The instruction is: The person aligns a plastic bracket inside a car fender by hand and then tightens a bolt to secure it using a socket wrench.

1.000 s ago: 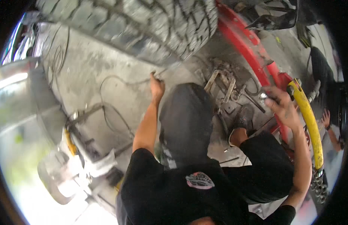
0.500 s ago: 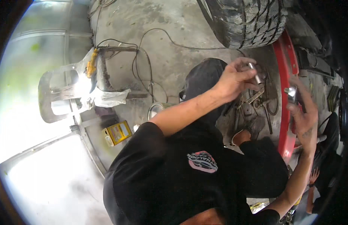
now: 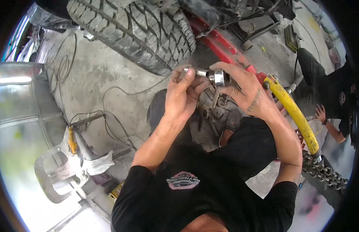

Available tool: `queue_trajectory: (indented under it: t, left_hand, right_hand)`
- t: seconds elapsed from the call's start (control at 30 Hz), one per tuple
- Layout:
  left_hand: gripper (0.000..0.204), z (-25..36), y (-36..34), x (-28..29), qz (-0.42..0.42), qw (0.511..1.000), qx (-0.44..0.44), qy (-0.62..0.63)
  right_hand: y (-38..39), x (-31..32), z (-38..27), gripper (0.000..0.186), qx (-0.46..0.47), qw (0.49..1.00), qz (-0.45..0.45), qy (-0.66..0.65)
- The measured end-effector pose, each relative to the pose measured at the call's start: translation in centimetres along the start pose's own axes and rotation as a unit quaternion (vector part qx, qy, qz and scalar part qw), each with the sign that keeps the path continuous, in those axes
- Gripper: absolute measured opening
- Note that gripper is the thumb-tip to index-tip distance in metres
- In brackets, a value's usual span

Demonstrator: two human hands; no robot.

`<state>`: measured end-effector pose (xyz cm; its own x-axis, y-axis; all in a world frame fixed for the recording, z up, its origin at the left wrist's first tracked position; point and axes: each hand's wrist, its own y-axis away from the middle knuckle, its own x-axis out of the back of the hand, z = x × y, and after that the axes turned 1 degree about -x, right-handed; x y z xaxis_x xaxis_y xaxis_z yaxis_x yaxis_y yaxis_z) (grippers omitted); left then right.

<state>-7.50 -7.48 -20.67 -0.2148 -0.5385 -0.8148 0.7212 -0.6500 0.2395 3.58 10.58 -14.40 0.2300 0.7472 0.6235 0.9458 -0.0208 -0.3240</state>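
Note:
My left hand (image 3: 179, 92) pinches a shiny cylindrical socket (image 3: 202, 72) between thumb and fingers. Facing it, my right hand (image 3: 247, 89) is closed around a ratchet (image 3: 219, 78), whose round chrome head shows while the rest is mostly hidden by the palm and fingers. The socket's open end lines up with the small drive stub on the ratchet head. Whether the two touch or a slight gap remains, I cannot tell. Below both hands, several dark metal tools (image 3: 212, 120) lie on the concrete floor near my shoe.
A large treaded tyre (image 3: 137, 34) stands ahead, beside a red metal beam (image 3: 222, 46). To my right are a curved yellow bar (image 3: 297, 110), a heavy chain (image 3: 322, 172) and a co-worker's hand (image 3: 320, 113). A black cable (image 3: 121, 88) crosses the floor at left.
My hands, apart before, have come together, bringing socket and ratchet head end to end. My view has turned rightward, so the tyre and beam sit further left and the yellow bar shows.

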Motion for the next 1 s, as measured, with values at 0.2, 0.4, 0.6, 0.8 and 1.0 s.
queue_trajectory:
  t: [0.2, 0.4, 0.6, 0.8, 1.0]
  left_hand:
    - [0.036, -0.7, -0.2, -1.4, -0.046, 0.921, -0.143, -0.360]
    - [0.023, -1.5, -0.8, -1.7, -0.111, 0.906, -0.109, -0.394]
    - [0.019, -0.2, -1.1, -3.9, -0.154, 0.860, -0.062, -0.483]
    - [0.022, 0.3, -2.2, -6.4, -0.209, 0.841, -0.089, -0.492]
    - [0.025, -1.2, -3.9, -9.4, -0.208, 0.785, -0.235, -0.533]
  right_hand:
    - [1.1, 1.8, 1.7, 0.052, -0.101, 0.993, 0.002, -0.062]
    - [2.5, 1.8, 3.1, 0.056, -0.016, 0.998, 0.051, -0.042]
    - [3.7, 3.3, 2.0, 0.062, -0.022, 0.993, -0.024, 0.113]
    - [3.6, 3.0, 3.2, 0.061, 0.106, 0.979, 0.052, 0.168]
    - [3.8, 3.7, 3.1, 0.060, 0.058, 0.970, 0.118, 0.204]
